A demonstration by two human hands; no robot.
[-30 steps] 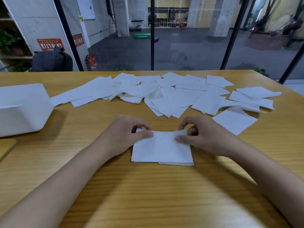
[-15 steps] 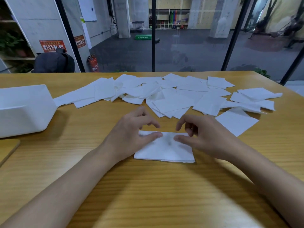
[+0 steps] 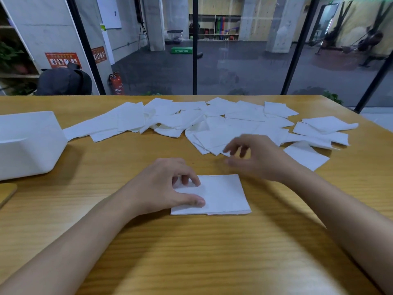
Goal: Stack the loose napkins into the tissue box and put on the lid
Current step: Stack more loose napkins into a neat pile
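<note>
A small stack of white napkins [image 3: 225, 194] lies squared up on the wooden table in front of me. My left hand [image 3: 165, 186] rests on its left part, with thumb and fingertips pressing the paper. My right hand [image 3: 255, 156] hovers blurred above the table, beyond and to the right of the stack, fingers loosely spread and empty, near the edge of the loose napkins [image 3: 212, 124] scattered across the far half of the table. The white tissue box [image 3: 27, 145] stands at the left edge. A wooden lid corner [image 3: 6, 193] shows just below it.
The table's [image 3: 191, 252] far edge meets a glass wall with black frames. A dark bag [image 3: 63, 81] sits behind the far left corner. Bare wood lies between the stack and the box.
My right hand has let go of the stack and moved up and right toward the loose napkins. My left hand stays pressing on the stack.
</note>
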